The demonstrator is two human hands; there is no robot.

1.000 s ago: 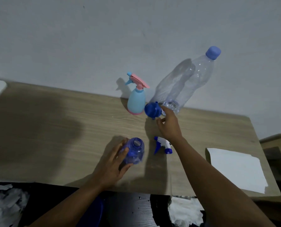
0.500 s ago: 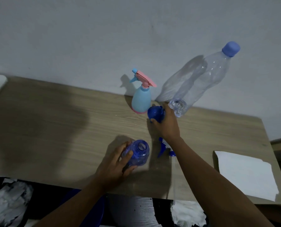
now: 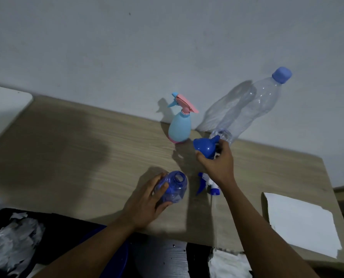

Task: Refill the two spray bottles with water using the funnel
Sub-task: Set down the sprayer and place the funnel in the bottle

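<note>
**Step in hand: seating the funnel in the first bottle.**

The blue spray bottle [image 3: 174, 186] stands on the table [image 3: 87, 147] near its front edge, with the neck open. The left hand [image 3: 147, 203] is wrapped round the bottle's body, fingers curled against its side, so that it is steadied upright. The bottle's spray head [image 3: 207, 184] lies detached on the table just beside it, to the right.

The funnel [image 3: 205, 147] is gripped by the right hand [image 3: 217, 161], fingers closed round its bowl. It appears to be raised off the table, between the light-blue spray bottle [image 3: 180, 127] and the base of the clear water bottle [image 3: 253, 109]. The spout is turned up and away from the person (not yet downward).

The light-blue spray bottle stands at the wall with its pink trigger head fitted. The water bottle is capped; its fill level cannot be told.

**Next move, as judged.**

1. The funnel is to be turned spout-down and brought back over the open neck.
2. The spout is to be seated inside the neck while the bottle is kept steady by the left hand.
3. The right hand must then be freed, since the water bottle has yet to be uncapped.

A white sheet [image 3: 299, 221] lies at the table's right end, well apart from the work.
</note>
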